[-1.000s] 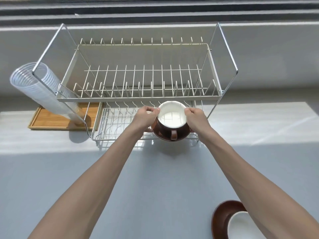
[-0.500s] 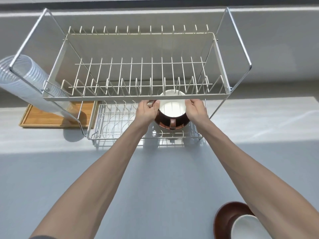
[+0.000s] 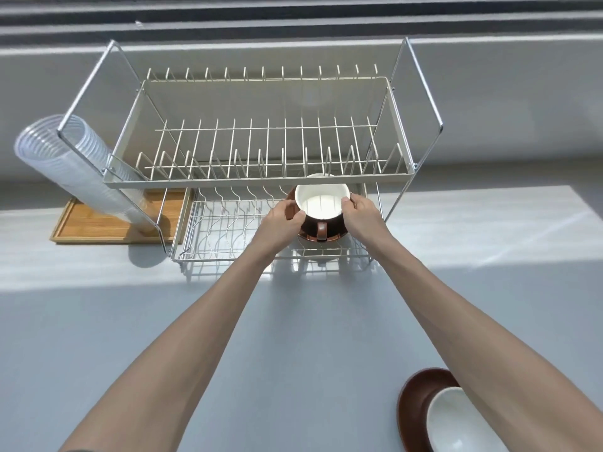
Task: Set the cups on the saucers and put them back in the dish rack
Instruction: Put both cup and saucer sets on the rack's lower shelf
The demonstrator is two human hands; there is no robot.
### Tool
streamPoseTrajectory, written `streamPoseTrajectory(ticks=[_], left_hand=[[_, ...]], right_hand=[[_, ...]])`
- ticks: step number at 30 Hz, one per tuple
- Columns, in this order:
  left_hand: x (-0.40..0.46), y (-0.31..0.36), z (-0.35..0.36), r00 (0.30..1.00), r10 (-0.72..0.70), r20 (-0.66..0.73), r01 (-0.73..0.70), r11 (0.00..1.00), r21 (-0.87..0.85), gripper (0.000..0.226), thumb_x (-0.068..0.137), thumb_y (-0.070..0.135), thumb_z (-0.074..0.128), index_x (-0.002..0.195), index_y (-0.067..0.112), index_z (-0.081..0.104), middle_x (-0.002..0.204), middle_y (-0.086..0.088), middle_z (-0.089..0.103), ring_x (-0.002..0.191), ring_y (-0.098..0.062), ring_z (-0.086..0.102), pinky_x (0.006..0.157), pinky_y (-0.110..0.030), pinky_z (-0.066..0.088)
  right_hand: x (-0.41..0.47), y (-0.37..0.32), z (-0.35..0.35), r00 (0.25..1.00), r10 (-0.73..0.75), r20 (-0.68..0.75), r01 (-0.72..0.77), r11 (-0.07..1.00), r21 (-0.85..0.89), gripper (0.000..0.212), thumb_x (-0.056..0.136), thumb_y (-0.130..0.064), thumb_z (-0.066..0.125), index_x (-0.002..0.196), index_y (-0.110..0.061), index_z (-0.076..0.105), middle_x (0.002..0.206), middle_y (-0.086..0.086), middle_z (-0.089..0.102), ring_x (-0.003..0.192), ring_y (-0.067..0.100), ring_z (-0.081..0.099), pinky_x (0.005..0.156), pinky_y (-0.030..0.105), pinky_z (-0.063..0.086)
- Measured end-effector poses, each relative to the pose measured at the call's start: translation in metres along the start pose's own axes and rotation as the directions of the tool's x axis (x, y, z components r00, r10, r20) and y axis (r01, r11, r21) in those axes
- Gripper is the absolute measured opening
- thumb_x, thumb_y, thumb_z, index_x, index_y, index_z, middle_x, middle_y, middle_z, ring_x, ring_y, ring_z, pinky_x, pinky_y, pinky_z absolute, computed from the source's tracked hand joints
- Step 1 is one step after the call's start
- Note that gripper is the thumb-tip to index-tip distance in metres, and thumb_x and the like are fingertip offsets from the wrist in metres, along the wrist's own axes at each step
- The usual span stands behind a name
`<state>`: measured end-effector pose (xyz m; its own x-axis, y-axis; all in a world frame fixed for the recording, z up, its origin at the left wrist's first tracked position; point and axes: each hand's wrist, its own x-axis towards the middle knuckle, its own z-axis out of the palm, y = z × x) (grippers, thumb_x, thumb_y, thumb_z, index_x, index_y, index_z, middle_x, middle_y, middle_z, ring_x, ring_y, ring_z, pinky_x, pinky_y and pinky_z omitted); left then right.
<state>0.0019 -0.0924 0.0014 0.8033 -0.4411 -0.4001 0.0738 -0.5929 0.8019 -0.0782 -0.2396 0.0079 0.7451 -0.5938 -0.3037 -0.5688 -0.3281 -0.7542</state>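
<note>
We hold a cup (image 3: 321, 203) on its saucer (image 3: 336, 234) between our hands, left hand (image 3: 283, 220) and right hand (image 3: 363, 215) closed on its sides, low in the rack (image 3: 228, 252). Next we likely settle it and let go, then reach back toward our right elbow for the second cup (image 3: 456, 422) on the counter (image 3: 293, 370).

Tight slot under the upper tier, open counter in front

The dish rack's upper tier (image 3: 261, 182) overhangs the lower basket (image 3: 228, 256), leaving only a low gap from the front; the cup on its saucer (image 3: 321, 203) and both hands fill its right end, while the left wires lie bare. A leaning stack of plastic cups (image 3: 81, 171) blocks the rack's left side. The grey counter (image 3: 163, 321) is open, save a second saucer and cup (image 3: 421, 399) near right.
</note>
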Motion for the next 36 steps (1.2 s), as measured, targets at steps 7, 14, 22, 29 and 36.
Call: streamPoseTrajectory(ticks=[7, 14, 22, 29, 36], left_hand=[[-0.044, 0.011, -0.009, 0.969, 0.035, 0.246, -0.095, 0.967, 0.238, 0.043, 0.100, 0.031, 0.053, 0.139, 0.013, 0.053, 0.134, -0.010, 0.061, 0.108, -0.021, 0.058, 0.087, -0.028, 0.042], [-0.096, 0.024, -0.008, 0.897, 0.069, 0.437, -0.377, 0.638, 0.672, 0.044, 0.102, 0.037, 0.046, 0.144, 0.024, 0.047, 0.144, -0.006, 0.054, 0.127, -0.028, 0.052, 0.095, -0.034, 0.041], [-0.140, 0.011, 0.019, 0.832, 0.290, 0.473, -0.553, 0.357, 0.753, 0.054, 0.102, 0.050, 0.039, 0.151, 0.028, 0.037, 0.153, -0.002, 0.046, 0.136, -0.028, 0.046, 0.106, -0.042, 0.041], [-0.172, -0.018, 0.068, 0.751, 0.549, 0.366, -0.611, 0.368, 0.701, 0.057, 0.102, 0.053, 0.035, 0.152, 0.027, 0.035, 0.159, -0.006, 0.037, 0.145, -0.026, 0.034, 0.114, -0.042, 0.029], [-0.206, -0.042, 0.122, 0.714, 0.626, 0.313, -0.656, 0.443, 0.611, 0.056, 0.102, 0.050, 0.040, 0.151, 0.025, 0.039, 0.160, -0.008, 0.037, 0.146, -0.031, 0.035, 0.118, -0.047, 0.029]], right_hand=[[-0.041, -0.001, -0.018, 0.986, 0.002, 0.169, 0.020, 0.992, -0.127, 0.031, 0.093, -0.018, 0.044, 0.064, -0.011, 0.048, 0.066, 0.004, 0.049, 0.069, 0.024, 0.045, 0.058, 0.030, 0.034], [-0.101, -0.001, -0.035, 0.970, -0.074, 0.233, 0.201, 0.781, -0.591, 0.037, 0.099, -0.035, 0.041, 0.129, -0.021, 0.057, 0.125, 0.009, 0.064, 0.112, 0.032, 0.059, 0.089, 0.040, 0.050], [-0.162, 0.044, -0.046, 0.968, -0.188, 0.169, 0.247, 0.564, -0.788, 0.046, 0.100, -0.044, 0.042, 0.139, -0.020, 0.046, 0.139, 0.009, 0.053, 0.124, 0.033, 0.050, 0.095, 0.044, 0.044], [-0.214, 0.097, -0.063, 0.949, -0.298, -0.103, 0.150, 0.712, -0.686, 0.050, 0.101, -0.044, 0.043, 0.145, -0.022, 0.043, 0.154, 0.009, 0.039, 0.143, 0.026, 0.034, 0.106, 0.044, 0.039], [-0.263, 0.152, -0.067, 0.912, -0.228, -0.340, 0.022, 0.857, -0.516, 0.049, 0.100, -0.043, 0.047, 0.144, -0.021, 0.046, 0.155, 0.009, 0.038, 0.142, 0.026, 0.037, 0.110, 0.043, 0.038]])
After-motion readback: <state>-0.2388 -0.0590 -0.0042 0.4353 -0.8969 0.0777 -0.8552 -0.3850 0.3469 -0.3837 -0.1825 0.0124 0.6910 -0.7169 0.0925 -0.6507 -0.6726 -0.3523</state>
